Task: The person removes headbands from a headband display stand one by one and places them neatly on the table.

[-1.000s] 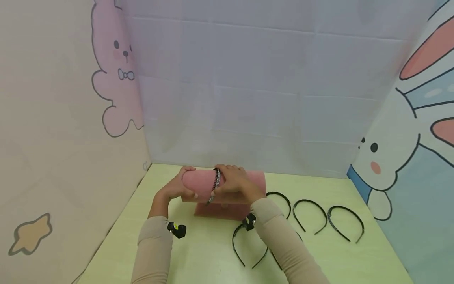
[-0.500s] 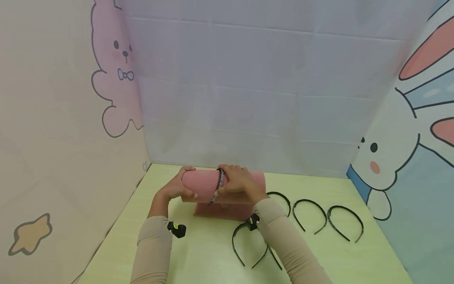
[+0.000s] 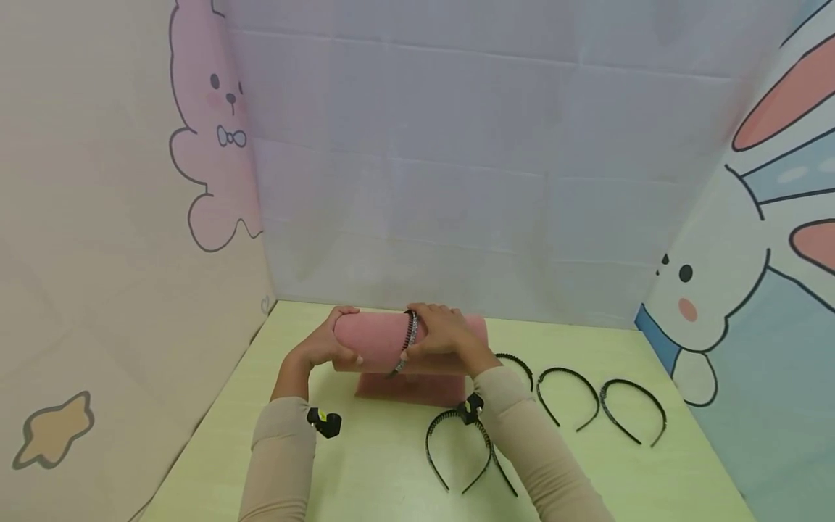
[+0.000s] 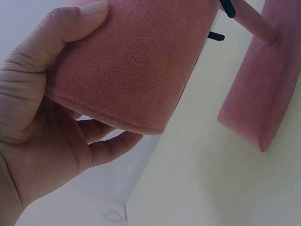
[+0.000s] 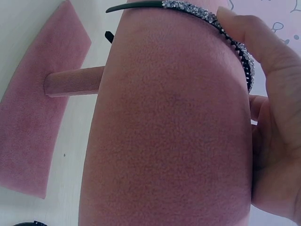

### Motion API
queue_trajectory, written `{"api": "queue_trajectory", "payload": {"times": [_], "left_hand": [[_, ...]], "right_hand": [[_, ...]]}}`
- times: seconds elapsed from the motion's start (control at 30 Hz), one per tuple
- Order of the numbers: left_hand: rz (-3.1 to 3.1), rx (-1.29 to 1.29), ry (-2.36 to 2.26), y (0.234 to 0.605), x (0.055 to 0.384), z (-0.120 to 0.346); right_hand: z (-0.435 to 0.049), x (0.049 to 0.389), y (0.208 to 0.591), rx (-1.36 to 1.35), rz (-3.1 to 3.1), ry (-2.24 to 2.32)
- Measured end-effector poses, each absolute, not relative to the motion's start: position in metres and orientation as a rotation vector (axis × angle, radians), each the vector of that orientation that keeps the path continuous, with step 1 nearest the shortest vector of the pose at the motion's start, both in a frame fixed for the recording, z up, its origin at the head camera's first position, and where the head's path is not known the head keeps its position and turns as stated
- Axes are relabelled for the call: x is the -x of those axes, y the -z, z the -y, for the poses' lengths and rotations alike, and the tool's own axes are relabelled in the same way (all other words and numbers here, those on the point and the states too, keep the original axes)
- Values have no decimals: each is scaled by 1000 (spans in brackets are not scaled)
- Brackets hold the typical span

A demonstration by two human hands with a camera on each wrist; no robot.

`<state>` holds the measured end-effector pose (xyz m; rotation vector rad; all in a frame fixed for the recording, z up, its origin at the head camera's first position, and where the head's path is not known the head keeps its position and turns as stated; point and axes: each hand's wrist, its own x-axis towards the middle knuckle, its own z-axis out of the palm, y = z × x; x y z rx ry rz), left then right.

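A pink velvety display stand point(image 3: 372, 337) has a horizontal roll on a short post above a flat base point(image 3: 411, 390). Around the roll, near its middle, sits a black headband with a glittery, stone-studded band point(image 3: 411, 333). My left hand point(image 3: 324, 344) grips the roll's left end, thumb on the near side and fingers around the rim, as the left wrist view shows. With my right hand point(image 3: 443, 335) I hold the headband from above, the thumb touching its studded part point(image 5: 188, 8). Its two dark tips point(image 4: 216, 36) stick out below the roll.
On the pale green table point(image 3: 365, 464) lie several black headbands. One headband point(image 3: 427, 442) is in front of the stand, partly overlapping another beside my right sleeve. More headbands, such as the rightmost one point(image 3: 607, 402), lie to the right. A whitish curtain point(image 3: 417, 181) hangs behind.
My right hand has slid the headband a short way to the right along the roll. The left hand has stayed on the roll's left end.
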<state>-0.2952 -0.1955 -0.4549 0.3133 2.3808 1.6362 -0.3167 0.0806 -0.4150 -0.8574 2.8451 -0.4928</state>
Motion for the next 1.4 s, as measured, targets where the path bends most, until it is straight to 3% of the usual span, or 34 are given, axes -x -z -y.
{"api": "queue_trajectory", "payload": {"times": [1.4], "left_hand": [[-2386, -287, -1641, 460, 300, 198]], "right_hand": [[-112, 315, 415, 816, -2854, 524]]}}
